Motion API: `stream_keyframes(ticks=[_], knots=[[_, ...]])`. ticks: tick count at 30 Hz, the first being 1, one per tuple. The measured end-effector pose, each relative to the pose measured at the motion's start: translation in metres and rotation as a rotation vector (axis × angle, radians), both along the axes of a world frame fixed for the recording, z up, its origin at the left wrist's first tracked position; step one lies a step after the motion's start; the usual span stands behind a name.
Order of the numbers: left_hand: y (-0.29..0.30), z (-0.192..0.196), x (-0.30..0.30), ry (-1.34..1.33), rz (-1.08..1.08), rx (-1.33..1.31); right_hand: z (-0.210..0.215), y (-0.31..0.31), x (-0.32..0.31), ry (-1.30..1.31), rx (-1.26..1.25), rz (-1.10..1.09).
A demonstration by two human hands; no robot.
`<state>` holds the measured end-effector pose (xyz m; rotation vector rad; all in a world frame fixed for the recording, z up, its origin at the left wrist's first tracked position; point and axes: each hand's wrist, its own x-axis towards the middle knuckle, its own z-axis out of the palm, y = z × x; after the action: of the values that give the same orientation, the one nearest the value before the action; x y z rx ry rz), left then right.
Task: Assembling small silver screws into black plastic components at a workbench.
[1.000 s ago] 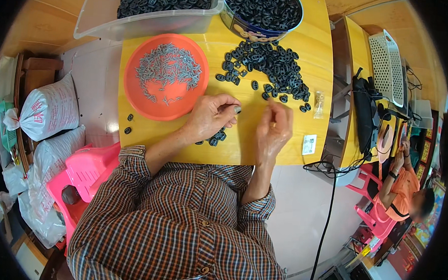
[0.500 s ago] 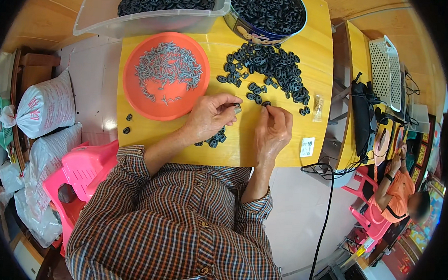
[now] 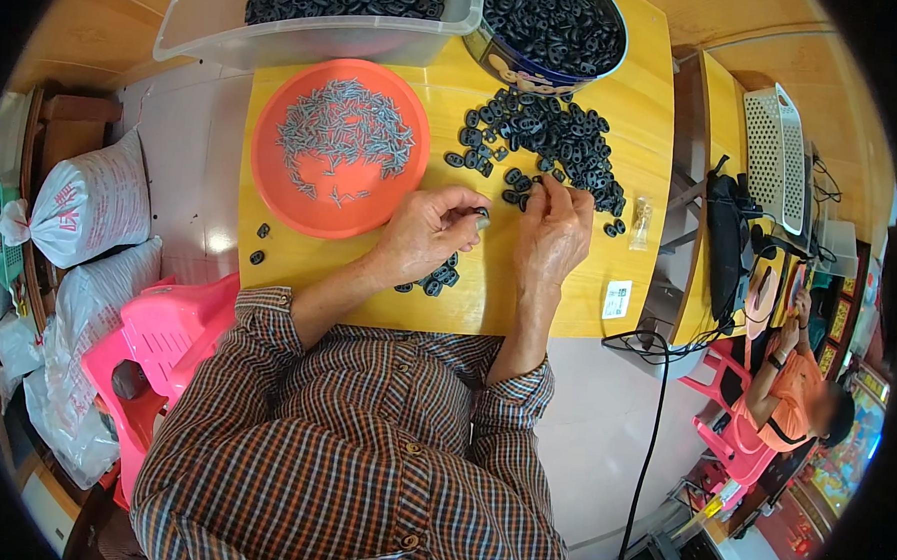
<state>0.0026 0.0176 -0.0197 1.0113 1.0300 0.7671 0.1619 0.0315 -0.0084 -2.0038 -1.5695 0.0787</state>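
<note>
**Beyond the right hand point(image 3: 554, 240), loose oval black plastic pieces point(image 3: 513, 176) call for a light touch**

At the tips of the right hand, thumb and fingers come close together beside these pieces; whether they pinch one, I cannot tell, since the fingers hide the contact. The left hand point(image 3: 432, 237), to its left, holds a small black piece point(image 3: 481, 212) narrowly between thumb and forefinger, raised clear of the other black ones.

For a clean pickup, the right thumb and forefinger would do best to meet a piece across its edges (its two holes make the face a poor place to press). Taking from the loose few nearest the fingertips looks easier than digging into the dense heap of black oval pieces point(image 3: 565, 140) beyond them, where neighbours could drag along. The left pinch should stay firm yet light, as so small a thing could twist or slip.

Left of the left hand sits a round orange-red plate point(image 3: 316, 216) of slim grey metal pins point(image 3: 350, 126). Close beneath that hand lies a small cluster of black pieces point(image 3: 439, 279), best spared a dragging wrist.
</note>
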Motion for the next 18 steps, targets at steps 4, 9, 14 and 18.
stream_keyframes(ticks=[4,9,14,18], knots=[[0.0,0.0,-0.002,-0.02,0.011,-0.006,-0.001,0.002,-0.002,-0.026,-0.016,0.007],[0.004,0.001,-0.004,-0.212,0.013,-0.088,0.003,0.002,0.0,0.005,-0.068,0.025],[0.005,0.003,-0.008,-0.322,0.012,-0.155,0.005,-0.012,-0.004,0.243,-0.012,0.029],[0.004,0.005,-0.008,-0.34,0.034,-0.131,0.021,-0.033,-0.013,0.739,-0.075,-0.07]])
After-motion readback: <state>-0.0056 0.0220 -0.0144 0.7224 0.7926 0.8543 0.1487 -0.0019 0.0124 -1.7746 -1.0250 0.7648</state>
